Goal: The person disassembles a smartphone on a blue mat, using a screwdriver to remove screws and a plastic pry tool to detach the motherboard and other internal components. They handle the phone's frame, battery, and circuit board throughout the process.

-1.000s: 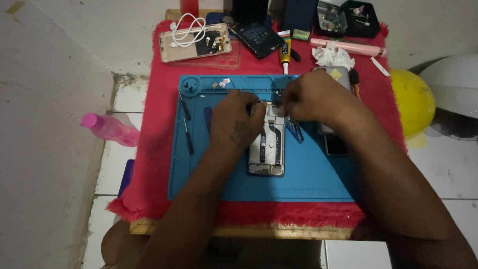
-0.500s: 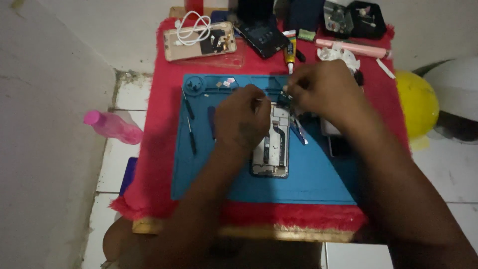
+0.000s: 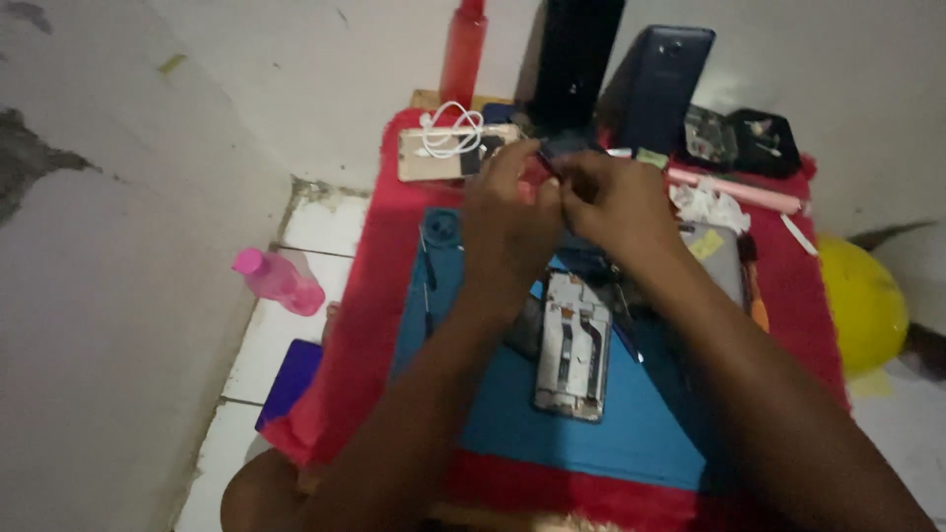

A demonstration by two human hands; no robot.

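My left hand [image 3: 507,222] and right hand [image 3: 611,202] meet raised above the blue mat [image 3: 512,414], fingertips pinching a small dark part [image 3: 560,158] (too blurred to identify); the opened phone [image 3: 574,345] lies below.

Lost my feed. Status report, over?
Left hand and right hand raised together, pinching something small and dark. Opened phone lies untouched on blue mat.

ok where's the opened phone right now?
In the head view the opened phone lies flat on the blue mat, near the middle, just below the left hand and right hand, which are raised together above its top end.
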